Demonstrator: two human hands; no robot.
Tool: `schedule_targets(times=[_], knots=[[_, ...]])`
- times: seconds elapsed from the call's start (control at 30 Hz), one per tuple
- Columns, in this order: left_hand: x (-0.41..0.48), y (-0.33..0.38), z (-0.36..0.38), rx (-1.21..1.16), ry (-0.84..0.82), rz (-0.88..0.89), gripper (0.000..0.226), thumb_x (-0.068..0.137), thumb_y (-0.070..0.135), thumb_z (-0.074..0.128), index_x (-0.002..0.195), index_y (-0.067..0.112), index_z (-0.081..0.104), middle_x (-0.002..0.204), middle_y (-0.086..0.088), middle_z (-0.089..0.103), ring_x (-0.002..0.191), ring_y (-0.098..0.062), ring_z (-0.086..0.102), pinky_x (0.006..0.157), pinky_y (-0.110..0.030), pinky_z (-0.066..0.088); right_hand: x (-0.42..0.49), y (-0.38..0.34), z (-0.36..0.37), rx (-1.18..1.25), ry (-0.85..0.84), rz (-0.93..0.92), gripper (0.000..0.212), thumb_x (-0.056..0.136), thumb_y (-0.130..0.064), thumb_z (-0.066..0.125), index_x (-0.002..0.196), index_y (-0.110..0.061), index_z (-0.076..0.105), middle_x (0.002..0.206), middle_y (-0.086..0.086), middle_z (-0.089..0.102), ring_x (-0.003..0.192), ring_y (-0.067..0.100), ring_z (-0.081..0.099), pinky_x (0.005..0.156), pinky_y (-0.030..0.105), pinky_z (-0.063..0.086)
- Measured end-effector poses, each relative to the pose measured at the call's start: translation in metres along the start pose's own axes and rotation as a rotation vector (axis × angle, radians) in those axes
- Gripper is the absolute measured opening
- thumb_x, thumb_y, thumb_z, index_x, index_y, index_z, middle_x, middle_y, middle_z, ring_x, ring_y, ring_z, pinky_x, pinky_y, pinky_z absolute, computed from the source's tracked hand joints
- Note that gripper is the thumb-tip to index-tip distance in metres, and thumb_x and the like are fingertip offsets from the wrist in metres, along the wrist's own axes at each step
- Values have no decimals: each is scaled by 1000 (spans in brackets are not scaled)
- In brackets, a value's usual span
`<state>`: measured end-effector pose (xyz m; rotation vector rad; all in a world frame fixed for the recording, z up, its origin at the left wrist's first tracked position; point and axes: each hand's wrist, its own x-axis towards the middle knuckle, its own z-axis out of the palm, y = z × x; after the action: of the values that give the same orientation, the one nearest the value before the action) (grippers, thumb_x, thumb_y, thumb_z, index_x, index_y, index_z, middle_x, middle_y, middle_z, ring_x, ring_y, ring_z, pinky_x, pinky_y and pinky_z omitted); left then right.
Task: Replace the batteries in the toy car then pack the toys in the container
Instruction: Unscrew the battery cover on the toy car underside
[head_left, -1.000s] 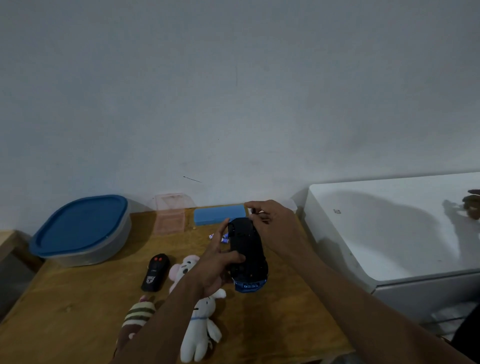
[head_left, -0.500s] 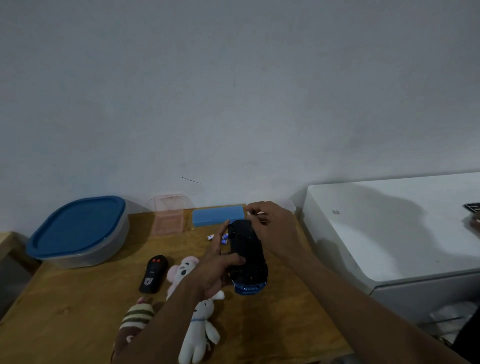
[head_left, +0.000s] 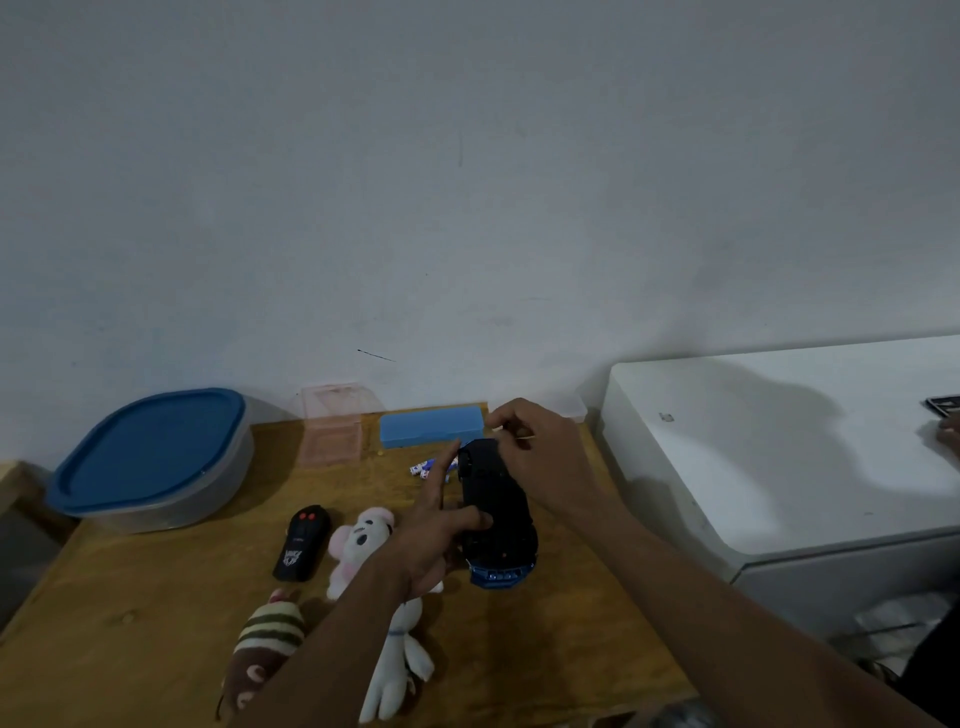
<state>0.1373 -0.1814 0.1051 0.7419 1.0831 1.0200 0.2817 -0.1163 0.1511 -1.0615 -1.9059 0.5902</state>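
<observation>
Wooden tabletop (head_left: 130, 613) with lidded container (head_left: 150, 460) at far left; above it, upturned toy car (head_left: 496, 512) gripped by left hand (head_left: 434, 540), right hand (head_left: 540, 462) fingers pinched at its far end, batteries (head_left: 423, 469) beside.

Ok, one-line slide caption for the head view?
Left hand holds the upturned toy car while the right hand works at its far end.

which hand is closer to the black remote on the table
Left. The left hand grips the toy car just right of the remote, with the white plush between them. The right hand works at the car's far end, farther away.
</observation>
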Motion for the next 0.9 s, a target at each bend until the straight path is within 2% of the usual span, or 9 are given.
schedule_targets(times=[0.1,0.17,0.23,0.33,0.53,0.6,0.73,0.83,0.9], knots=[[0,-4,2,-7,-6,-1,92,83,-17,52,137,54,34,127,-19,60,109,-42,63,85,-55,53,-3,2,-2,29,-62,27,21,87,0,56,100,-16,62,97,-4,67,88,6,63,79,12,52],[-1,-7,5,-22,-6,1,93,82,-19,50,137,54,35,129,-18,58,109,-42,62,82,-53,54,-6,2,-6,87,-69,60,25,89,-1,55,104,-21,57,102,-4,67,93,5,64,81,17,55],[-2,-11,9,-38,-5,5,93,81,-21,49,137,53,36,129,-16,57,109,-42,61,80,-51,55,-9,1,-12,160,-66,125,27,90,-3,56,108,-23,52,105,-2,68,94,7,66,77,22,58],[-3,-22,17,-46,35,-8,92,80,-22,49,132,53,39,130,-11,53,110,-40,60,73,-47,56,-12,3,-21,221,-29,187,24,89,-5,59,107,-19,53,101,-2,70,89,4,68,73,17,56],[-2,-50,27,-88,55,-59,93,80,-20,53,136,52,37,134,-11,54,113,-41,58,84,-57,54,-27,33,-36,12,-15,266,22,87,-8,62,107,-15,65,94,-5,64,87,4,58,70,0,43],[-1,-59,33,-86,82,-72,95,78,-21,55,138,51,36,135,-10,54,114,-39,58,82,-53,55,-38,48,-42,-65,-59,346,23,87,-11,64,110,-15,66,93,-5,62,86,4,56,68,3,42],[-1,-78,45,-118,94,-110,97,76,-23,55,135,53,39,137,-9,52,117,-39,57,89,-57,51,-69,76,-56,-106,-135,528,25,84,-12,69,108,-13,65,73,-11,55,78,8,58,79,25,53],[0,-92,54,-149,107,-137,96,75,-23,56,131,53,40,140,-7,50,119,-36,55,89,-54,52,-91,94,-63,-166,-208,647,24,83,-15,71,106,-10,65,80,-5,59,76,8,57,63,12,45],[1,-99,61,-155,119,-141,95,75,-23,55,133,51,39,140,-7,50,119,-35,55,87,-52,53,-102,105,-66,-207,-246,712,21,82,-14,72,101,-8,67,87,1,63,78,10,57,63,15,45]])
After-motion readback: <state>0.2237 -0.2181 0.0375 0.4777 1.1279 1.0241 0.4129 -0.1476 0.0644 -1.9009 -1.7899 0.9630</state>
